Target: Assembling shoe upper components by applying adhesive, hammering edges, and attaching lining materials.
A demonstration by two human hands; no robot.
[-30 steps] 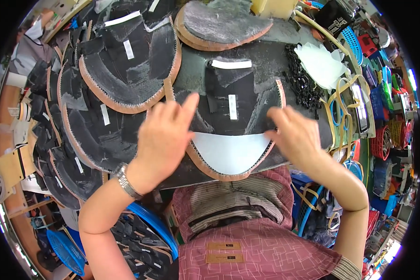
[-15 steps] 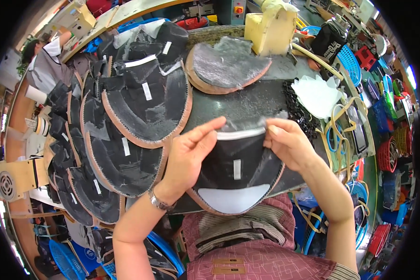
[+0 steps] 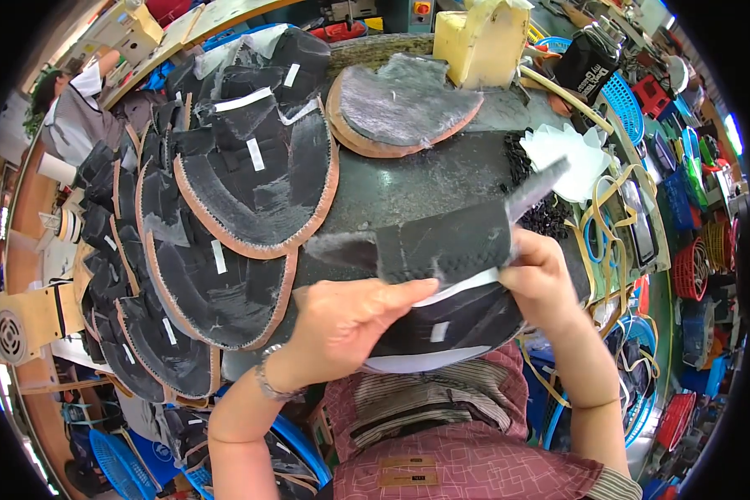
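In front of me, near the table edge, is a black shoe upper [image 3: 450, 237] with a folded flap, standing away from the table. A white strip [image 3: 458, 286] runs along its fold, and a pale crescent-shaped piece [image 3: 425, 360] lies lower down. My left hand [image 3: 346, 321] grips the left side, its index finger stretched along the strip. At the other end my right hand [image 3: 542, 275] pinches the flap's edge between thumb and fingers. More black uppers [image 3: 258, 187] with tan stitched rims overlap in a pile on the left. Part of the held upper is hidden behind my left hand.
A stack of grey-faced curved pieces [image 3: 404, 104] lies at the table's far side, beside a yellowish block-shaped container [image 3: 479, 50]. On the right are thin white sheets [image 3: 562, 158], small black bits [image 3: 542, 221], tan straps [image 3: 608, 208] and a phone [image 3: 637, 225]. A person [image 3: 83, 117] sits far left.
The upper has turned, so its flap now stands up facing me, its ends spreading sideways. My left hand has moved down and inward along the strip. My right hand has shifted slightly down and right.
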